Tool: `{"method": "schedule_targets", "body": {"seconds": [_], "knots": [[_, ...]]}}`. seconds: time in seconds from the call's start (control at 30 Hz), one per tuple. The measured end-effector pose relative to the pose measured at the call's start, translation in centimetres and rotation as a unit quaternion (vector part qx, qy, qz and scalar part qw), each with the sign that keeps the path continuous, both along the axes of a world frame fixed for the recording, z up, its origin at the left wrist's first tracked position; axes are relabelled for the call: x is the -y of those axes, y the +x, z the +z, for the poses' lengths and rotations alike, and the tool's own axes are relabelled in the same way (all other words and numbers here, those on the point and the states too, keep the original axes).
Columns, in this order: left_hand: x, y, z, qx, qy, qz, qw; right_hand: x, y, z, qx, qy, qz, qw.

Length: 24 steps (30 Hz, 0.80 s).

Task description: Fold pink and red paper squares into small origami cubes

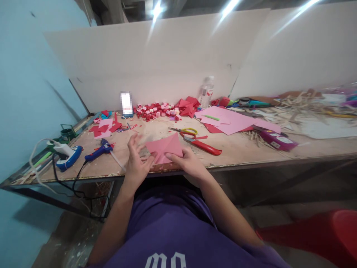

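Note:
A square of pink paper (164, 144) with crease lines is between my hands at the table's front edge. My right hand (189, 160) grips its right side, thumb on top and the other fingers hidden beneath. At the lower left, my left hand (138, 158) has its thumb side on the paper, while its other fingers stand raised and spread. Just beyond the paper lie scissors (192, 131) with yellow and red handles. A red-handled utility knife (206, 146) rests right of the paper, close to my right hand.
A blue glue gun (99, 150) and a power strip (69, 158) with cords lie left. Behind are a phone (126, 104), folded red and pink pieces (157, 111) and a bottle (206, 92). Pink sheets (234, 121) and a purple box (279, 139) lie right. A red stool (309, 230) stands below.

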<state>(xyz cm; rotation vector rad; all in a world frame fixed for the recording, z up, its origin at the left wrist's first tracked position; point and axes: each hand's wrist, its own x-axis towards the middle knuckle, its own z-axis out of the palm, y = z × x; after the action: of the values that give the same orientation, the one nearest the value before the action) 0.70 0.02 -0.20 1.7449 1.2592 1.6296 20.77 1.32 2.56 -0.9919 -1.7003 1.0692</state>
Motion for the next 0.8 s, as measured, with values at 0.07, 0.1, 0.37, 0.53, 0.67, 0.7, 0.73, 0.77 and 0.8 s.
{"method": "schedule_targets", "body": {"seconds": [0.07,0.1,0.37,0.53,0.67,0.7,0.73,0.77,0.8], "knots": [[0.2,0.3,0.1,-0.007,0.063,0.026,0.998,-0.1,0.0,-0.2,-0.015,-0.014,0.001,1.0],[0.3,0.3,0.1,-0.021,0.089,0.037,0.995,-0.2,0.0,-0.3,-0.025,-0.024,0.003,0.999],[0.4,0.6,-0.8,-0.259,0.219,0.121,0.933,-0.6,-0.4,-0.4,-0.133,-0.094,-0.003,0.987],[0.5,1.0,-0.7,-0.399,0.191,0.065,0.894,-1.1,-0.3,-0.5,-0.162,-0.09,-0.027,0.982],[0.5,1.3,-0.5,-0.385,0.186,0.112,0.897,-1.5,-0.2,-0.8,-0.15,-0.071,-0.033,0.986],[0.5,1.4,-0.6,-0.379,0.187,0.123,0.898,-1.5,-0.2,-0.9,-0.139,-0.067,-0.03,0.988],[0.4,1.4,-0.6,-0.374,0.188,0.129,0.899,-1.5,-0.1,-1.0,-0.126,-0.064,-0.028,0.99],[0.4,1.4,-0.6,-0.371,0.188,0.132,0.9,-1.5,-0.1,-1.0,-0.112,-0.061,-0.029,0.991],[0.4,1.4,-0.7,-0.369,0.188,0.133,0.901,-1.5,0.0,-1.1,-0.099,-0.06,-0.031,0.993]]}}
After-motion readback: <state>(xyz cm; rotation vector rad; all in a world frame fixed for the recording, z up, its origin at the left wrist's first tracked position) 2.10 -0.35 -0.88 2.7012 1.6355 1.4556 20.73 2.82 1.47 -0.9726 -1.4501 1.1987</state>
